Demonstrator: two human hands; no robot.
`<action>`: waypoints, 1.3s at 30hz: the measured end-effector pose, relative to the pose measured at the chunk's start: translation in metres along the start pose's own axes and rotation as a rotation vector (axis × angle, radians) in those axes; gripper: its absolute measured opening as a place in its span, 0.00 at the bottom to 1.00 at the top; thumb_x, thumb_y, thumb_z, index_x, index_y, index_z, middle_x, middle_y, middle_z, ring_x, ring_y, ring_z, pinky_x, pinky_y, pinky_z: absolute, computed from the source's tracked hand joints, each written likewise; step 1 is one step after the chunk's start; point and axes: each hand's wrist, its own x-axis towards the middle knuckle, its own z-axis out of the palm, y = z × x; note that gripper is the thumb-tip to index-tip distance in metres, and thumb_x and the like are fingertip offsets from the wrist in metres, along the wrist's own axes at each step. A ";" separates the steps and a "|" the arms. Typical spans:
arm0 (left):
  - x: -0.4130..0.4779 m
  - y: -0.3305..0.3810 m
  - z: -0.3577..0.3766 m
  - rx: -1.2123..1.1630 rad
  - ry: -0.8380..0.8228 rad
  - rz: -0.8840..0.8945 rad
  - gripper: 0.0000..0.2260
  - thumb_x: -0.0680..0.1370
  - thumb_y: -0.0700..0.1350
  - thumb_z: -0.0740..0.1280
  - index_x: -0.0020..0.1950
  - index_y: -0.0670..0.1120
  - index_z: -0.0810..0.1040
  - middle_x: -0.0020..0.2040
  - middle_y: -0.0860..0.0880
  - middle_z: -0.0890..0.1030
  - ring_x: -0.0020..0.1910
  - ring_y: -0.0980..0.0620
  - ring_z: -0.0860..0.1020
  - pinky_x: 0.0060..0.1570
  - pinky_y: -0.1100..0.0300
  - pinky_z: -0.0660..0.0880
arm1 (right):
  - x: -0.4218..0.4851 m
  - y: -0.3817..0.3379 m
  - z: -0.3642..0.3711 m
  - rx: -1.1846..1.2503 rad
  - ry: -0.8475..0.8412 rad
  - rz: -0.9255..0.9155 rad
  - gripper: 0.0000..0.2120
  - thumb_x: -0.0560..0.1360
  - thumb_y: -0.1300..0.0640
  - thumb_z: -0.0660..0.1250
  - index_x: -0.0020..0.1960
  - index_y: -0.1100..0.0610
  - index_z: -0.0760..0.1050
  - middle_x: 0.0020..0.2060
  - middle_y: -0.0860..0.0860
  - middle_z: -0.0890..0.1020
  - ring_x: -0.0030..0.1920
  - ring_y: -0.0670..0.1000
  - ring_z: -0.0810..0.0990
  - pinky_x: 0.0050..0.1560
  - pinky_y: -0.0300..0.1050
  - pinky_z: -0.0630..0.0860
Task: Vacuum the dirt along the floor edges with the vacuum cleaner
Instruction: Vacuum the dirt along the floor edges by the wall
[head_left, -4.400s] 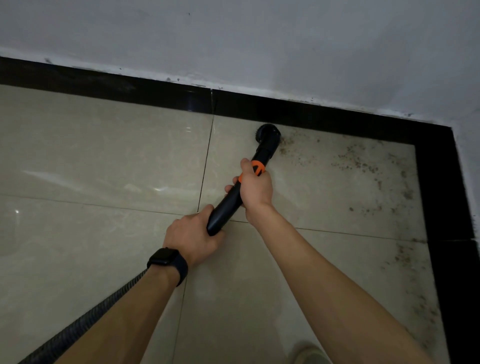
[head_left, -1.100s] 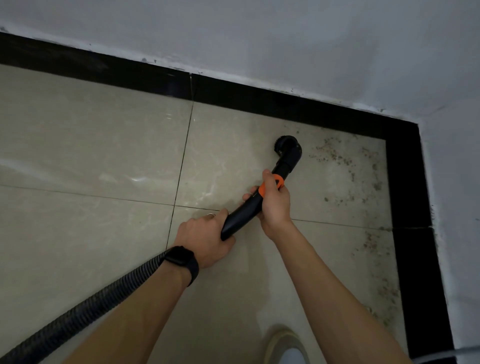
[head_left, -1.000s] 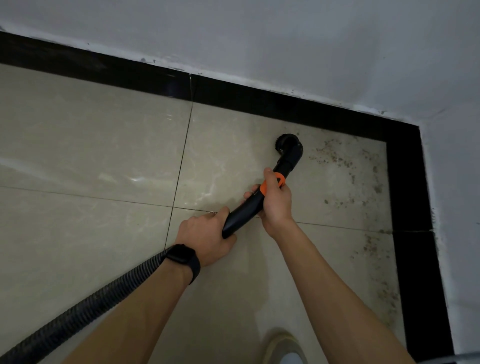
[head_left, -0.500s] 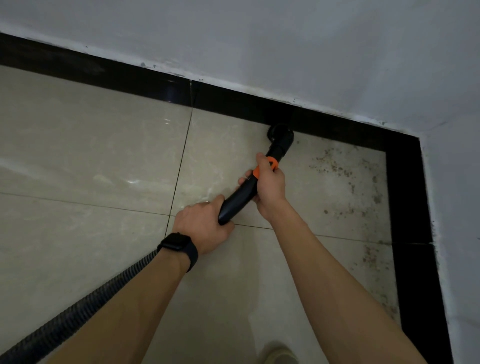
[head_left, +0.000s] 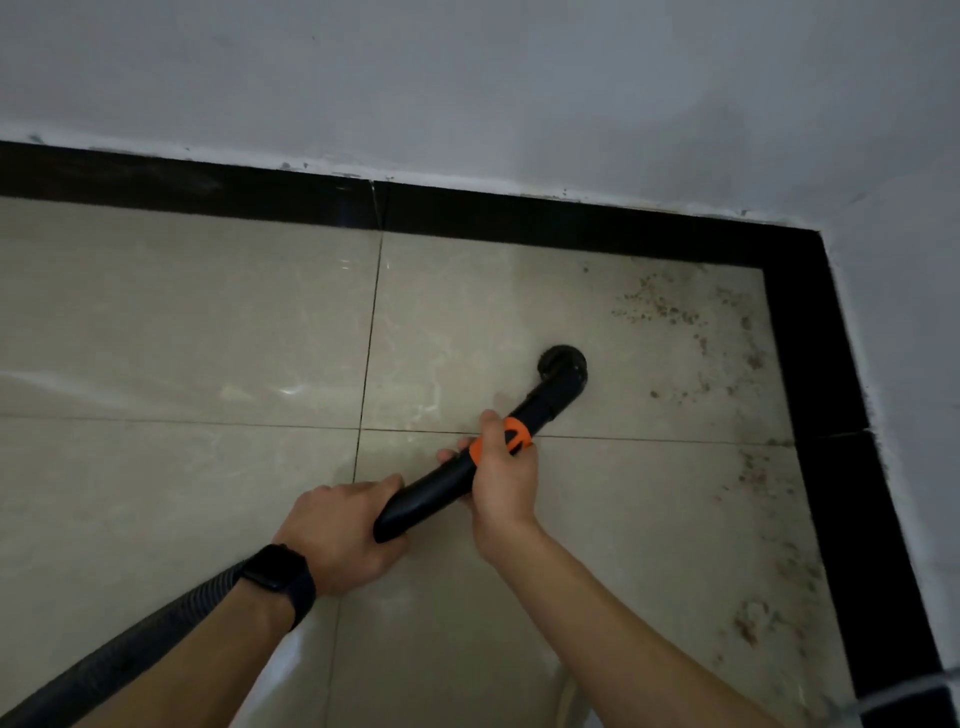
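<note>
- Dirt (head_left: 660, 306) lay in brown specks on the beige floor (head_left: 182, 322), thickest toward the corner and down the right edge beside the black border (head_left: 571, 228).
- The vacuum tube (head_left: 431, 493) ran slantwise from lower left to upper right. Its round nozzle (head_left: 563, 366) sat on the tile, left of the specks and well apart from the border.
- Our left hand (head_left: 337, 535) was wrapped round the tube's lower end, fingers curled over the top, about where the ribbed hose (head_left: 130, 654) met it. The joint itself was hidden from us.
- Our right hand (head_left: 501, 483) clamped the tube higher up, at the orange ring (head_left: 519, 436), with the thumb laid across that ring.
- The hose trailed off toward the lower left corner, under the left forearm.
- A black watch (head_left: 278, 574) sat on the left wrist.
- A pale wall (head_left: 467, 93) rose beyond the border, and two grout lines crossed just left of the right hand.
- At the bottom edge we made out a pale blurred shape, too indistinct to name.
</note>
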 end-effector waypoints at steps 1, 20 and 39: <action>-0.004 0.003 0.003 0.012 -0.012 0.021 0.12 0.71 0.65 0.60 0.48 0.61 0.63 0.36 0.58 0.74 0.33 0.57 0.75 0.35 0.60 0.73 | -0.005 0.003 -0.008 0.033 0.008 0.010 0.12 0.82 0.52 0.69 0.57 0.60 0.71 0.31 0.51 0.81 0.34 0.54 0.86 0.37 0.46 0.83; 0.042 0.086 0.014 0.046 0.064 -0.053 0.14 0.73 0.62 0.60 0.52 0.57 0.61 0.39 0.57 0.72 0.32 0.51 0.72 0.35 0.58 0.70 | 0.048 -0.053 -0.055 -0.013 -0.101 -0.092 0.10 0.81 0.52 0.70 0.52 0.57 0.72 0.32 0.52 0.80 0.31 0.55 0.83 0.42 0.52 0.81; 0.103 0.103 -0.009 -0.029 0.095 -0.131 0.13 0.74 0.58 0.63 0.50 0.57 0.61 0.37 0.56 0.73 0.32 0.52 0.73 0.31 0.60 0.69 | 0.104 -0.107 -0.034 -0.091 -0.153 -0.099 0.13 0.80 0.50 0.70 0.55 0.59 0.73 0.30 0.50 0.81 0.33 0.55 0.85 0.42 0.57 0.85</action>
